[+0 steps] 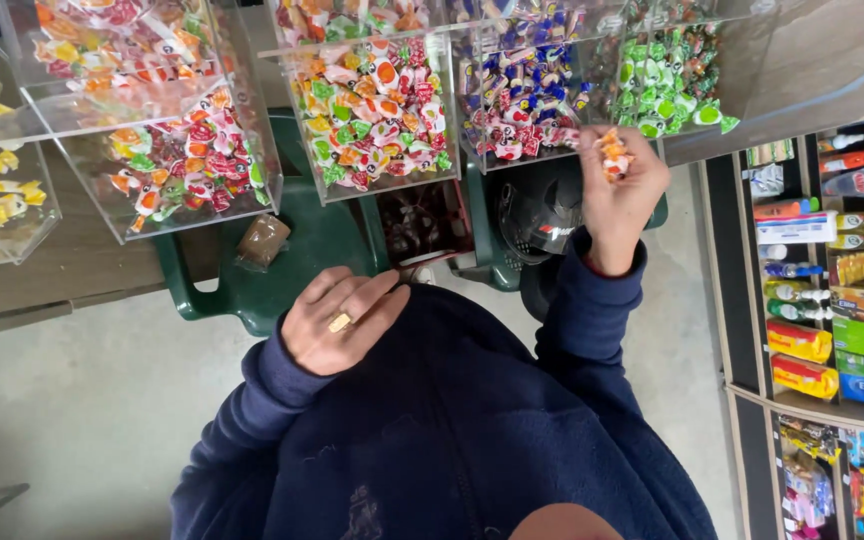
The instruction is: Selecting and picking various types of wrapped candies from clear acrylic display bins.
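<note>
Shop floor under clear candy bins [372,110]; right hand [620,195] pinching orange-wrapped candies [613,153], left hand [342,320] empty, flat.

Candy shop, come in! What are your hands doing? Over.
Right hand raised, pinching orange wrapped candies. Left hand, gold ring, resting on dark blue sweater. Clear plastic candy bins ahead.

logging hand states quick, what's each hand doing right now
Left hand: resting flat on the dark blue clothing, fingers loosely extended, holding nothing.
Right hand: raised, fingers closed on wrapped orange candy.
</note>
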